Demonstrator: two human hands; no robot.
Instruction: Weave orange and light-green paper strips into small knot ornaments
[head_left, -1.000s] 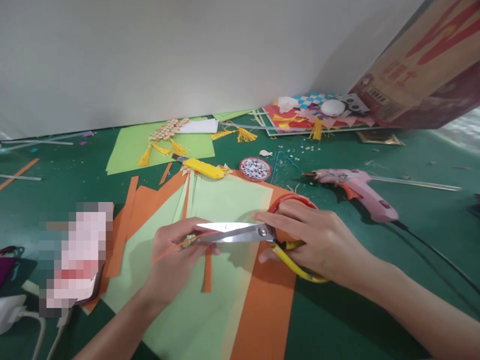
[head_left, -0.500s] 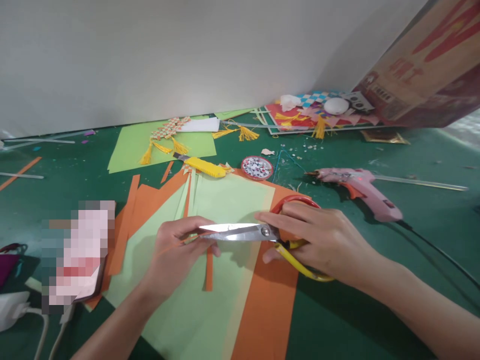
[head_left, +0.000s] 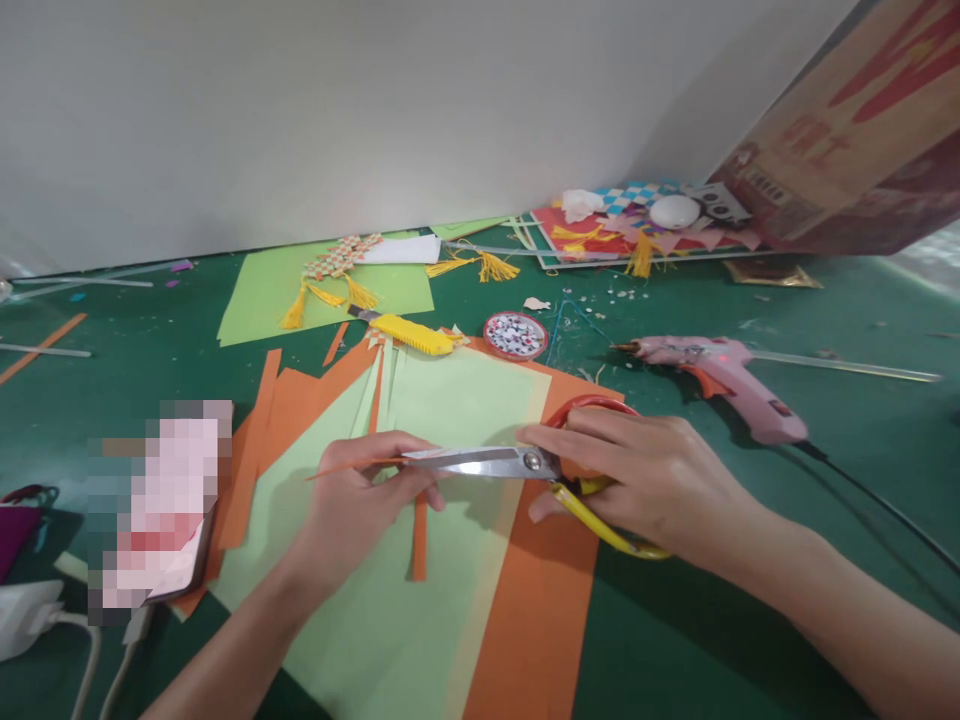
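Note:
My right hand [head_left: 645, 475] is wrapped round the handles of a pair of scissors [head_left: 487, 461], one handle red and one yellow. The blades point left and look nearly closed, their tips at the fingers of my left hand [head_left: 367, 495]. Those fingers pinch a thin orange paper strip [head_left: 345, 467], seen almost edge-on. Whether the blades touch the strip is hidden by the fingers. Below the fingertips another orange strip end [head_left: 420, 545] shows over the light green paper [head_left: 390, 630]. Orange paper [head_left: 536, 610] lies under the green sheet.
A yellow utility knife [head_left: 411, 333] lies beyond my hands, beside a round dish of small beads or googly eyes [head_left: 515, 336]. To the right rests a pink glue gun [head_left: 720, 375] with a cord. A phone [head_left: 176, 500] lies left; tasselled woven paper [head_left: 341, 262] is at the back.
The scissor blades have come closer together at my left fingertips. The thin orange strip now sticks out further left across my left hand. Both hands stay in nearly the same place.

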